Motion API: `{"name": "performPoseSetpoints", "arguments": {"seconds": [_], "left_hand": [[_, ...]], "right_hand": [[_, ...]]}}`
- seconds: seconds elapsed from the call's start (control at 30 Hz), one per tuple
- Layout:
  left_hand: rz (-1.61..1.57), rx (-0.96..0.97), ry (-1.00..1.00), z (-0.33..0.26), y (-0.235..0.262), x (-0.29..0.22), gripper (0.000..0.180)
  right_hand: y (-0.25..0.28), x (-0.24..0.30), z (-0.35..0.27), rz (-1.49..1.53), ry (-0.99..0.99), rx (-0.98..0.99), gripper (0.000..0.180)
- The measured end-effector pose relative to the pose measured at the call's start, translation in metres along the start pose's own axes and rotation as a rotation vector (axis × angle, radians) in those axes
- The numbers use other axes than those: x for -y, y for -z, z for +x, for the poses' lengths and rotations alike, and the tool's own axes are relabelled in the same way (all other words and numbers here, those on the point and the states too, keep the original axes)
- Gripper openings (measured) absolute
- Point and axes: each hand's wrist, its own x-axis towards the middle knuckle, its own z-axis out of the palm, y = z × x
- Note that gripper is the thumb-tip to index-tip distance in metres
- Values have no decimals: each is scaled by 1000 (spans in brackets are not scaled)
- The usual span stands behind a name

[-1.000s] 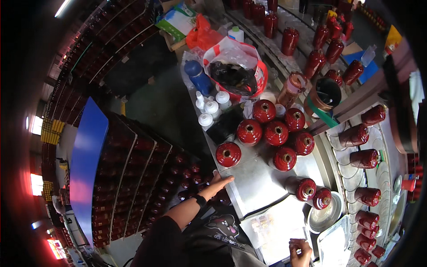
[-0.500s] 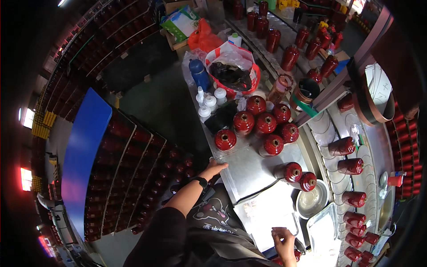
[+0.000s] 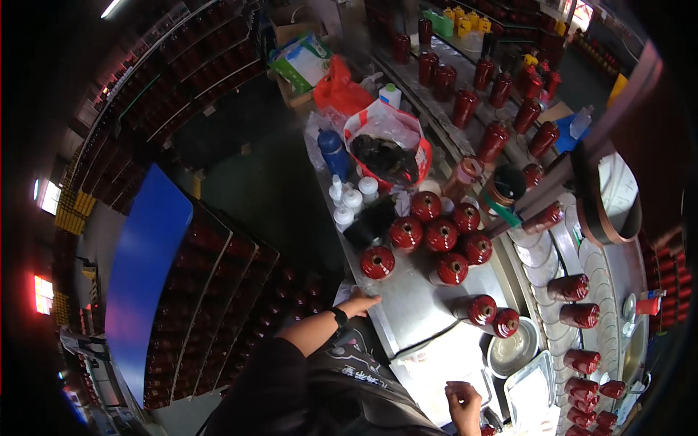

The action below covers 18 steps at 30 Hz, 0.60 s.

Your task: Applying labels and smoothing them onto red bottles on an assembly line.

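Looks like factory workshop, judging by conveyor (image 3: 539, 256) of overlapping plates carrying glossy red bottles (image 3: 580, 315), layered stacks (image 3: 193, 312) of similar bottles, metal desk (image 3: 408, 308) crowded with more, second bottle line (image 3: 494, 142) beyond, strip light (image 3: 110, 8) overhead.

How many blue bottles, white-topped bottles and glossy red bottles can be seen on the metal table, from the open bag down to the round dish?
Blue bottles: 1
White-topped bottles: 4
Glossy red bottles: 9
Total: 14

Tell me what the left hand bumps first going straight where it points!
The left hand would probably cross the metal table and bump a red bottle in the big group; depth is unclear.
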Motion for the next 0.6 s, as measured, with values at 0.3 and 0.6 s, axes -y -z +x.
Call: {"name": "performPoseSetpoints", "arguments": {"seconds": [0.3, 0.6], "left_hand": [[1186, 550, -144, 43, 151, -67, 63], [874, 24, 68, 125, 368, -113, 35]], "right_hand": [[-85, 110, 86, 220, -45, 57, 13], [-216, 269, 254, 124, -136, 353, 17]]}}
